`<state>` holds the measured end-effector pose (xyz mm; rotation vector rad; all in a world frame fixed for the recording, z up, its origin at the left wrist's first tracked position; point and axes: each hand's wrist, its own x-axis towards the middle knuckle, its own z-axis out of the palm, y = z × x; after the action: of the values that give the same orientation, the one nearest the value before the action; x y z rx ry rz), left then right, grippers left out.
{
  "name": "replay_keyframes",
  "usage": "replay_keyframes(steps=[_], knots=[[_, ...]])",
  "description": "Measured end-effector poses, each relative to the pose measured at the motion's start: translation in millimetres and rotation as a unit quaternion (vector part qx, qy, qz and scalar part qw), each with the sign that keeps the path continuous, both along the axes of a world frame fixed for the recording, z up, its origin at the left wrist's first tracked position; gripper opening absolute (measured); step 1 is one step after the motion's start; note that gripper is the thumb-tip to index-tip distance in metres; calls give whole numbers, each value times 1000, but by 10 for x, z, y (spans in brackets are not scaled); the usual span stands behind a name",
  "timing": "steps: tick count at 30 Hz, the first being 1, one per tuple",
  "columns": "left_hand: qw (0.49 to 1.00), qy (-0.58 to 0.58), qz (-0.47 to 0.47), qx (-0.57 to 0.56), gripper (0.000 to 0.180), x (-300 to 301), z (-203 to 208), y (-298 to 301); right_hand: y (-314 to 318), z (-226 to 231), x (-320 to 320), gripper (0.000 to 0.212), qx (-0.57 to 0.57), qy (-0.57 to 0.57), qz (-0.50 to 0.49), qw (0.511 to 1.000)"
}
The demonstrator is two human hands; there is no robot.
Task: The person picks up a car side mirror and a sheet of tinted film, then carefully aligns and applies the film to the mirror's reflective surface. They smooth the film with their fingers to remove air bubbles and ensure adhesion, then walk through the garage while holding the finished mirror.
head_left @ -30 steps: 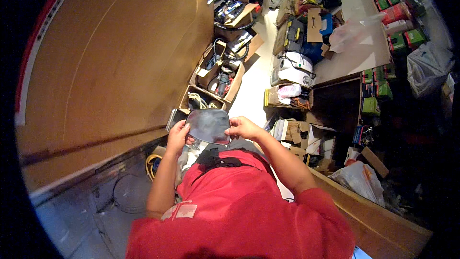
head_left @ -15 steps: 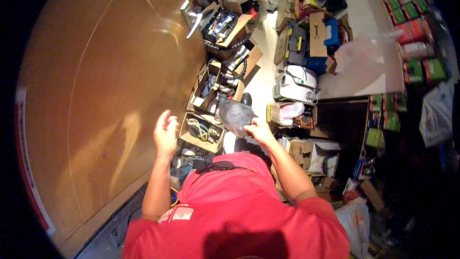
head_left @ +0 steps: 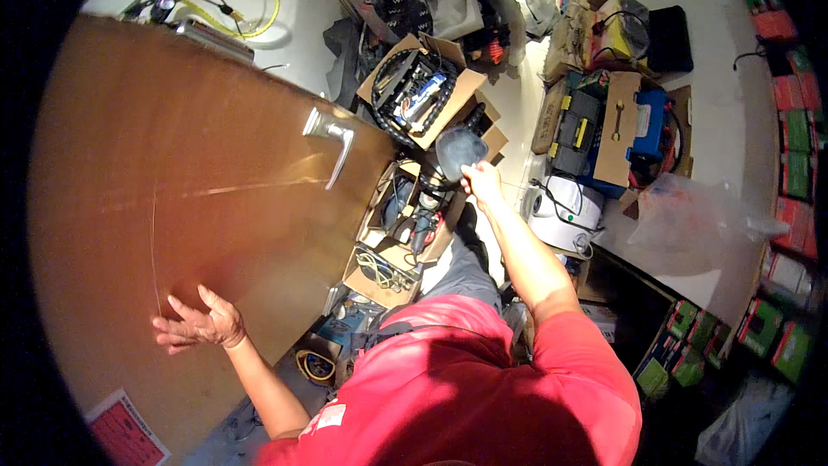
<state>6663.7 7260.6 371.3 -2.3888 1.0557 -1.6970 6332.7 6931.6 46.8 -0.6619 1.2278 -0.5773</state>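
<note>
**A:** Start close in. Where is your left hand (head_left: pixel 200 326)?

**B:** Your left hand lies flat and spread wide on the face of the wooden door (head_left: pixel 172 164), fingers splayed, holding nothing. It touches the wood low down, well away from the metal door handle (head_left: pixel 332 140).

**A:** And your right hand (head_left: pixel 479 181)?

**B:** Your right arm is stretched out ahead of you, and that hand is closed around the lower edge of a dark grey sheet (head_left: pixel 459 148), something like a flat pad. You hold it up in the air above the row of open cardboard boxes (head_left: pixel 405 233) on the floor, just beyond the door's edge.

**A:** How far along would you say you are?

**B:** The sheet is off the floor and in your grip, yet it touches neither the door nor any box. I'd judge the carrying half done and the placing not yet begun.

**A:** Farther out?

**B:** Another open box of tools (head_left: pixel 423 91), then a blue case (head_left: pixel 649 125) and a clear plastic bag (head_left: pixel 690 216) by the far clutter.
</note>
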Motion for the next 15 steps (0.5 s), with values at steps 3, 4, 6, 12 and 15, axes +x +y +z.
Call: replay_keyframes(steps=[3,4,6,12,15], knots=[[1000,-13,-2,14,59,-6,-16,-119,-523,-187,505,14,-7,6,-21,1000],[999,-23,5,22,62,-2,-18,-110,-661,-222,688,15,-18,18,-23,999],[999,-36,15,34,65,7,-32,-87,-886,-313,1041,15,-32,33,-47,998],[997,-37,35,55,69,12,13,-172,-1364,-1145,1807,18,-122,159,-87,976],[995,-46,35,75,72,-1,27,-180,-1386,-1382,1989,19,-124,167,-93,974]])
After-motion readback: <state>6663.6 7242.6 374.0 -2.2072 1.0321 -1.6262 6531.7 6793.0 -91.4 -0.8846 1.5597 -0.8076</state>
